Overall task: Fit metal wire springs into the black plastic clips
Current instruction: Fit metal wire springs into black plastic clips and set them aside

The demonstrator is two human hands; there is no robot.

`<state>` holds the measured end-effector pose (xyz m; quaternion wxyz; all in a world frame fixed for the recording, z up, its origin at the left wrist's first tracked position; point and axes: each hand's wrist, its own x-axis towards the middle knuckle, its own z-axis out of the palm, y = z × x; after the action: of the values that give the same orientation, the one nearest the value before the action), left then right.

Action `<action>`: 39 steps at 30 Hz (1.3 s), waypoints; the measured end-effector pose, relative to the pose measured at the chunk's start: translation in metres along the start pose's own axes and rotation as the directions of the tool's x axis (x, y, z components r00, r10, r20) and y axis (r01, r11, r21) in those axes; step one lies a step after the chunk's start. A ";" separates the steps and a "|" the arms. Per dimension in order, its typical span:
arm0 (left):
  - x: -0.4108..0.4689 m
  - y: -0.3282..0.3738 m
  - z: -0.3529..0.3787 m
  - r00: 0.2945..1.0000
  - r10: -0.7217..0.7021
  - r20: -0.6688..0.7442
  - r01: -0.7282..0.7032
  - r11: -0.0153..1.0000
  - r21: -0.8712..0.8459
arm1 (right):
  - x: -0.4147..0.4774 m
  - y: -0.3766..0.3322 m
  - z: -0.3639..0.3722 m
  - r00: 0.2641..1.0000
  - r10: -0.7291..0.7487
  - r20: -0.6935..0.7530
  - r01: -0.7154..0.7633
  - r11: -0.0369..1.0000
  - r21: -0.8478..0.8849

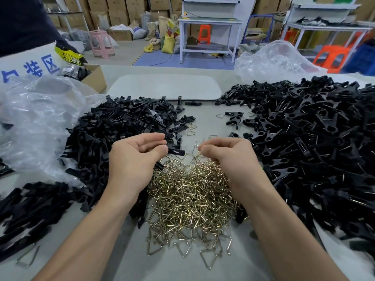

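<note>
Well, mid-cycle it was, and plenty of work showed on both sides of the grey bench [132,260]. To the right sprawled a big heap of black plastic clips with wire glinting in them [304,142], which I took for the finished pile, and a great many of them at that. To the left lay a dense heap of bare black plastic clip pieces [121,126] with no wire visible among them, so a large share of the job looked undone. Between the forearms sat a mound of brassy bent-wire triangular springs [190,199], far from used up.

Now the hands. The left hand [136,159] had its fingers curled round 1 flat black plastic clip piece [177,152], thumb on top, the slotted end poking out toward the middle. The right hand [229,157] had thumb and forefinger pinched on 1 thin wire spring [195,148], held just above the mound and just beside the clip's tip. Spring and clip were close, but whether they touched I could not tell, because the wire was too fine. My read: the spring was not yet seated.

The held clip looked matte and stiff, with a small notch along its lower edge. The springs looked light, shiny and prone to tangle.
</note>
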<state>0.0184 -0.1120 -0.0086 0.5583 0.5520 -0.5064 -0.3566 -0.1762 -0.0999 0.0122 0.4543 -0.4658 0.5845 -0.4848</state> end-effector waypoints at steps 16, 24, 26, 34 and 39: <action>-0.003 0.008 0.003 0.991 0.115 0.068 -0.092 0.957 -0.276 | -0.003 -0.005 0.000 0.980 0.097 0.171 -0.146 0.942 0.302; -0.006 0.010 0.007 0.965 0.197 0.174 -0.139 0.945 -0.297 | -0.003 -0.008 -0.007 0.935 0.160 0.318 -0.266 0.907 0.327; -0.007 0.011 0.006 0.962 0.207 0.176 -0.145 0.938 -0.313 | -0.004 -0.008 -0.005 0.933 0.157 0.325 -0.265 0.909 0.321; -0.010 0.015 0.008 0.955 0.211 0.208 -0.132 0.932 -0.339 | -0.002 -0.006 -0.009 0.925 0.145 0.351 -0.265 0.908 0.325; -0.011 0.016 0.008 0.950 0.205 0.235 -0.112 0.927 -0.357 | 0.001 -0.001 -0.011 0.872 0.113 0.476 -0.313 0.876 0.366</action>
<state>0.0060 -0.1010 0.0039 0.5985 0.3510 -0.5516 -0.4630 -0.1871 -0.0994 0.0140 0.7179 -0.3815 0.3934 -0.4293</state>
